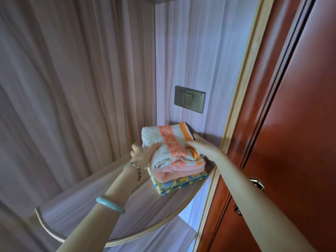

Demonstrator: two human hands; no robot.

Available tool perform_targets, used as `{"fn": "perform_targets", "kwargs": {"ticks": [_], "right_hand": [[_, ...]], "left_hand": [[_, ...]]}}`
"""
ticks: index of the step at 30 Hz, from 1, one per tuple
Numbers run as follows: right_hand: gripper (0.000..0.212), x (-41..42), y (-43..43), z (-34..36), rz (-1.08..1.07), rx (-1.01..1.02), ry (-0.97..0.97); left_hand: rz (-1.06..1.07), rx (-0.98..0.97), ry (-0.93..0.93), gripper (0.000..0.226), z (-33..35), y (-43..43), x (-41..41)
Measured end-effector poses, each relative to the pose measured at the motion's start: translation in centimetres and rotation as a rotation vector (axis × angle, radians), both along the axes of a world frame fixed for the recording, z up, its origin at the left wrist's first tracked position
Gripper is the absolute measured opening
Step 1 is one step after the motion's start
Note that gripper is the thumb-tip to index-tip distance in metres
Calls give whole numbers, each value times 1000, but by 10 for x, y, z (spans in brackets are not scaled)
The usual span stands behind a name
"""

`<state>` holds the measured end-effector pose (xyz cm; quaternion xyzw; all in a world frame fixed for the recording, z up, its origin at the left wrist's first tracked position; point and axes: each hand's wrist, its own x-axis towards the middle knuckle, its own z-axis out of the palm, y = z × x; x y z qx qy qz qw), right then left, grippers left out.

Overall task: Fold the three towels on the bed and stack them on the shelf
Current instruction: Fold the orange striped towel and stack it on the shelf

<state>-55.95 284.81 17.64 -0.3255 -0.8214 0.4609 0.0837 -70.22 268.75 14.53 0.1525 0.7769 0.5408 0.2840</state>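
A stack of three folded towels stands on the curved wooden shelf [87, 206], close to its back right corner. On top lies a white towel with orange stripes [163, 140], under it a pink towel [180, 170], and at the bottom a blue and yellow patterned towel [181, 184]. My left hand [143, 154] grips the white towel's left side, thumb on top. My right hand [198, 142] holds its right side, fingers tucked behind and under the fold. The white towel looks slightly raised and skewed over the pink one.
A metal light switch plate [190, 99] is fixed to the back panel above the stack. A reddish wooden door [291, 124] with a metal handle [258, 183] stands right of the shelf unit. A lower shelf [163, 239] shows below.
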Motion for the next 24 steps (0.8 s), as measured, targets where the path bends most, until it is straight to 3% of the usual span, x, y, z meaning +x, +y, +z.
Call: {"fn": "perform_targets", "kwargs": {"ticks": [3, 6, 8, 12, 15, 19, 22, 24], "right_hand": [[53, -4, -10, 34, 72, 415, -83], [61, -22, -22, 41, 185, 785, -132], [64, -34, -21, 21, 250, 815, -249], [60, -24, -12, -33, 359, 708, -278], [66, -20, -10, -26, 314, 724, -236], [56, -8, -16, -36, 151, 749, -152], [91, -1, -19, -55, 199, 752, -195], [106, 1, -23, -47, 147, 737, -179]], "left_hand": [[-25, -49, 677, 82, 23, -13, -2], [-383, -378, 1057, 70, 21, 1, -6], [-600, -603, 1228, 67, 8, 8, -4], [-618, -716, 1202, 101, -15, 23, -7], [-569, -716, 1165, 99, -5, 26, -7], [-690, -738, 1312, 78, -11, 17, 0], [-690, -669, 1195, 85, -22, 15, -2], [-612, -456, 1039, 72, -19, 10, -4]]}}
